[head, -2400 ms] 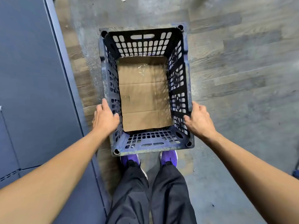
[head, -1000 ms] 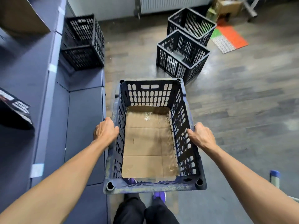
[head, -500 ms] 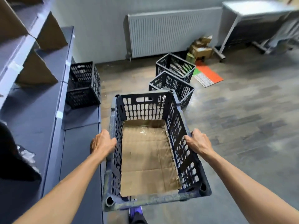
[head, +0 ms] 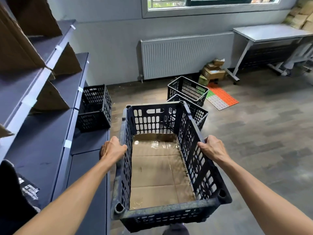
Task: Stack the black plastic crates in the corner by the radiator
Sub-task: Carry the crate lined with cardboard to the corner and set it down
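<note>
I am holding a black plastic crate (head: 166,212) out in front of me, lifted off the floor (head: 257,143) and tipping slightly down at the near end. My left hand (head: 112,149) is gripping the top rim of its left long side, fingers curled round the edge. My right hand (head: 212,148) is gripping the right long side in the same way, fingers wrapped over the rim about halfway along. A flat sheet of cardboard (head: 157,175) is lying in the bottom of the crate, with bits of clear tape shining on it.

Ahead and to the left, in the corner where the dark shelving unit (head: 44,143) is meeting the wall, what looks like one black crate sitting on another (head: 94,107) is standing on the floor. The white radiator (head: 177,56) is hanging on the wall just to the right of that corner, under the window (head: 203,5).

Two more black crates are sitting on the floor in front of the radiator. The farther one (head: 187,89) is showing in full, and the nearer one (head: 200,114) is touching it and partly hiding behind the far end of the crate I am carrying. Beside them an orange, green and white mat (head: 222,97) is lying flat, and a few small cardboard boxes (head: 213,72) are piling up against the wall. A grey table (head: 271,32) is standing to the right of the radiator
</note>
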Demonstrator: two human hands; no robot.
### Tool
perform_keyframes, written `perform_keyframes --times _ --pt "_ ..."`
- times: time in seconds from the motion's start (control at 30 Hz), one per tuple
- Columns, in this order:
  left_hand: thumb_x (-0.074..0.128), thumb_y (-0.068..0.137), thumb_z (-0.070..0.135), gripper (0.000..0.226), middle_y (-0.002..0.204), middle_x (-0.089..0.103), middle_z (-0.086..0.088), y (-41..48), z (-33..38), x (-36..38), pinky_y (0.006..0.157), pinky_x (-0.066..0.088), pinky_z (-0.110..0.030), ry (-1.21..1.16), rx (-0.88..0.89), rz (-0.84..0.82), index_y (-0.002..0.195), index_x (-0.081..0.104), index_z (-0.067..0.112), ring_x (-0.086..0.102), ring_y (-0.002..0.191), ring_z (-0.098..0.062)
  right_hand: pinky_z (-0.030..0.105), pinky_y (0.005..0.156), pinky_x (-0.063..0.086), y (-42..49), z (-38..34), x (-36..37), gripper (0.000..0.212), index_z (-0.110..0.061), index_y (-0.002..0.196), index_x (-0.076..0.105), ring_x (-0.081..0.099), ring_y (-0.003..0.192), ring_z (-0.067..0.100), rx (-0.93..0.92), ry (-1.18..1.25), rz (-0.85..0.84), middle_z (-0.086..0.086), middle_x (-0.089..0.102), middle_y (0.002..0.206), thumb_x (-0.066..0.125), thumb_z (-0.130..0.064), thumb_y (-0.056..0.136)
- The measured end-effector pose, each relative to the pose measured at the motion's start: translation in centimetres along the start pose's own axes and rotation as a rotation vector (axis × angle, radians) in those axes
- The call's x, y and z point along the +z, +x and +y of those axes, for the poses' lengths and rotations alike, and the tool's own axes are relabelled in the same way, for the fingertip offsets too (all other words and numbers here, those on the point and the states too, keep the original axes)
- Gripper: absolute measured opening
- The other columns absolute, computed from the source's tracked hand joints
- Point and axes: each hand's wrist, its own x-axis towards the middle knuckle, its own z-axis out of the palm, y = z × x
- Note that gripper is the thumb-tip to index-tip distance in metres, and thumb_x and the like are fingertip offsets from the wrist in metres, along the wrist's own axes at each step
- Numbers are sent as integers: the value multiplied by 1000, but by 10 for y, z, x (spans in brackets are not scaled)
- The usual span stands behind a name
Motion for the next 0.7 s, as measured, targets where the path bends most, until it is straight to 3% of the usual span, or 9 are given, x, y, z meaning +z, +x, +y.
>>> perform_keyframes --times 0.23,0.3,0.47,0.7 --pt "57 79 29 18 77 61 -7 48 47 2 52 37 -30 39 -58 6 80 51 12 55 66 -25 34 55 45 84 3 -22 26 -12 68 50 57 59 25 -84 41 -57 9 63 67 55 -33 83" --pt "57 78 30 19 76 63 -7 63 59 2 52 38 -30 33 -76 17 77 51 12 56 66 -25 32 52 39 110 0 -26 26 -13 70 47 51 57 24 -99 44 -68 8 59 68 54 -33 84" --pt "58 75 31 22 72 60 -7 99 74 -3 52 36 -30 -11 -117 59 72 48 12 55 66 -28 31 50 40 163 -13 -27 25 -21 68 42 45 51 19 -147 63 -82 1 50 61 51 -41 79" --pt "59 77 34 25 70 63 -8 164 79 -16 52 40 -31 -37 -118 96 68 47 13 58 64 -28 32 53 42 217 -56 -28 25 -17 73 43 47 55 19 -167 57 -72 3 55 67 54 -36 85"
